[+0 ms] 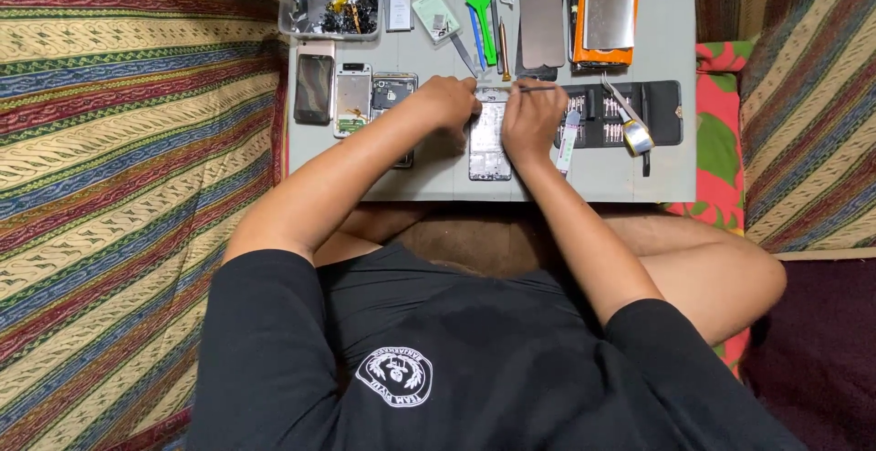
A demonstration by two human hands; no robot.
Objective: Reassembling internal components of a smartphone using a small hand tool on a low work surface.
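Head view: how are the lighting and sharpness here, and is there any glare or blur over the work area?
Head view: even, soft light with only faint shadows under the left hand and right hand; mild glare on the shiny plate in the orange tray; the opened phone is sharp enough, but small parts in the clear box are too fine to resolve; no evident motion blur.

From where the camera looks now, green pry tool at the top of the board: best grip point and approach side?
Judging by its pose, take the green pry tool by the long straight shaft near the middle, pinching across its narrow width from above. It lies flat, running lengthwise away from the person, with a blue tool close on its left, so fingers fit best coming straight down. Both hands are busy at the opened phone.
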